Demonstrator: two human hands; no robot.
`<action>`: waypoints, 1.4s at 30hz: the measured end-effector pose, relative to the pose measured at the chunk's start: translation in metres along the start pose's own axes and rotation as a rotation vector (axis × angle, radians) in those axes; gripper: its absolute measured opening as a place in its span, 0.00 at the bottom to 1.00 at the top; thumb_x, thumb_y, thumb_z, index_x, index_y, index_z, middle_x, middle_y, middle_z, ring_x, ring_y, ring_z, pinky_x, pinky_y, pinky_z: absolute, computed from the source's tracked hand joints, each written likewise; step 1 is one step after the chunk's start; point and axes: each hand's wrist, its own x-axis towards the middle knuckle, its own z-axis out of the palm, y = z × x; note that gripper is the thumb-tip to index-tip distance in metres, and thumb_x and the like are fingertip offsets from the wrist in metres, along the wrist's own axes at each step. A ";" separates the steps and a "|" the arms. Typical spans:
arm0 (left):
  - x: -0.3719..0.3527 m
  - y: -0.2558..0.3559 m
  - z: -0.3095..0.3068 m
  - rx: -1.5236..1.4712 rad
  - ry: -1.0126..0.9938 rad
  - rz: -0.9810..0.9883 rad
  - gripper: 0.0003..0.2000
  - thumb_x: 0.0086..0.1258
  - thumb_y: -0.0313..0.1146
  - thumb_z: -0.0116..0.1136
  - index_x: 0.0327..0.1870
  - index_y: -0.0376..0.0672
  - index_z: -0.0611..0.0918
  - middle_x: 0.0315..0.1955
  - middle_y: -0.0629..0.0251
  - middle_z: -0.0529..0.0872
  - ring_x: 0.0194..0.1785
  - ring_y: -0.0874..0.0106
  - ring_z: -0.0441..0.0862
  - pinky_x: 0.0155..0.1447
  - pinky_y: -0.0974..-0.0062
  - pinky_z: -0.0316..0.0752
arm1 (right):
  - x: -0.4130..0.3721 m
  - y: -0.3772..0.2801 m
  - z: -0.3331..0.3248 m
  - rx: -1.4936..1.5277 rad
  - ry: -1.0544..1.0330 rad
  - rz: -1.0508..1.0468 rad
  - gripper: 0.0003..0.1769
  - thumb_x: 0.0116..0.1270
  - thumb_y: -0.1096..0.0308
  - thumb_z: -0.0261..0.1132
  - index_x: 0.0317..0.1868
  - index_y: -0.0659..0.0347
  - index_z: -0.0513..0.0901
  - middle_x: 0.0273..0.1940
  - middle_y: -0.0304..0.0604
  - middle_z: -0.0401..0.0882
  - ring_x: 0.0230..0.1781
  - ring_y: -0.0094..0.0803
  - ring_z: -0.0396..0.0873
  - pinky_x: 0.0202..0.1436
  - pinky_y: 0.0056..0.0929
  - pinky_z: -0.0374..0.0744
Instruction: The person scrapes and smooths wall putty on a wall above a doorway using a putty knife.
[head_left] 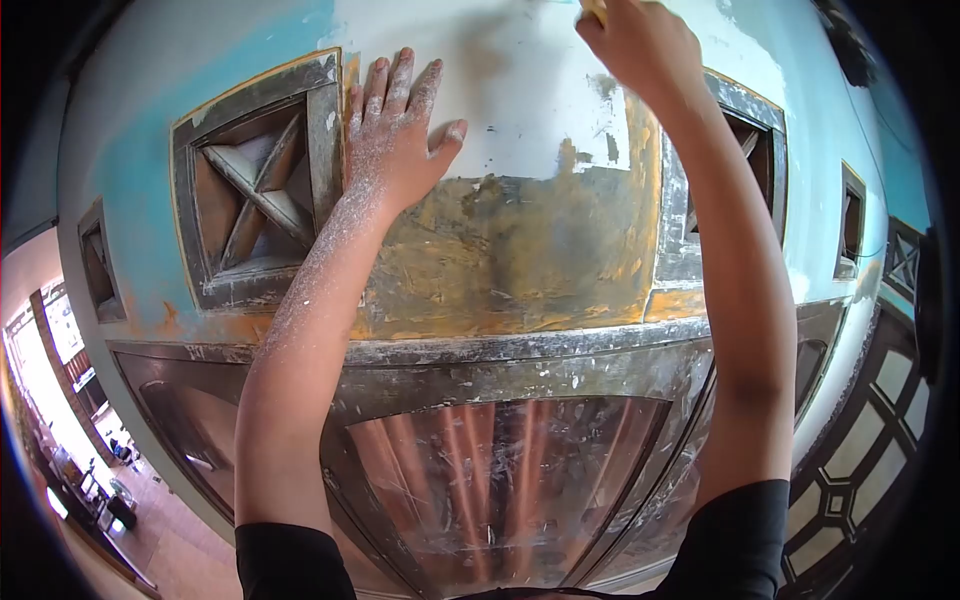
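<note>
My left hand (392, 140) lies flat against the wall with its fingers spread, beside the left vent frame. White dust coats its fingers and forearm. High at the frame's top edge, my right hand (645, 45) is closed around a tool with a yellowish handle (596, 9); its working end is out of view. Between my arms the wall surface is part smooth white coating (540, 120), part rough brown and ochre patch (510, 250), with a ragged border where they meet.
Square wooden vents with crossed slats flank the patch, the left vent (258, 185) and the partly covered right vent (750, 140). Below runs a paint-spotted wooden ledge (520, 350) above a glazed panel with reddish curtain (500, 470). A patterned door (850, 480) stands at right; a bright doorway opens lower left.
</note>
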 end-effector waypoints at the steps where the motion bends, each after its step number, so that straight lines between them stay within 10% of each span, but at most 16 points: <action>1: -0.002 0.001 0.001 0.002 -0.002 -0.006 0.37 0.80 0.57 0.49 0.85 0.55 0.58 0.85 0.57 0.51 0.87 0.53 0.44 0.86 0.47 0.41 | -0.017 0.017 0.011 -0.099 0.106 -0.060 0.15 0.72 0.56 0.63 0.53 0.53 0.82 0.35 0.54 0.88 0.36 0.55 0.88 0.41 0.52 0.84; 7: 0.002 0.013 0.002 0.028 0.014 -0.056 0.36 0.80 0.56 0.50 0.85 0.54 0.58 0.85 0.57 0.51 0.87 0.54 0.43 0.86 0.45 0.41 | -0.001 0.034 0.027 -0.179 0.092 -0.032 0.19 0.72 0.50 0.64 0.59 0.42 0.82 0.34 0.50 0.90 0.35 0.54 0.89 0.38 0.50 0.85; 9: 0.001 0.010 0.002 0.013 0.021 -0.045 0.36 0.79 0.56 0.50 0.85 0.54 0.58 0.85 0.57 0.51 0.87 0.54 0.43 0.86 0.44 0.41 | 0.014 0.029 0.021 0.017 0.061 0.032 0.15 0.71 0.60 0.62 0.48 0.63 0.82 0.37 0.61 0.87 0.40 0.60 0.87 0.47 0.56 0.83; 42: -0.007 0.013 -0.001 0.007 -0.013 -0.031 0.36 0.79 0.54 0.50 0.85 0.53 0.58 0.85 0.56 0.51 0.87 0.52 0.43 0.86 0.44 0.41 | 0.093 0.046 0.039 -0.006 0.146 0.082 0.16 0.71 0.57 0.63 0.50 0.58 0.84 0.41 0.58 0.89 0.46 0.58 0.86 0.50 0.54 0.83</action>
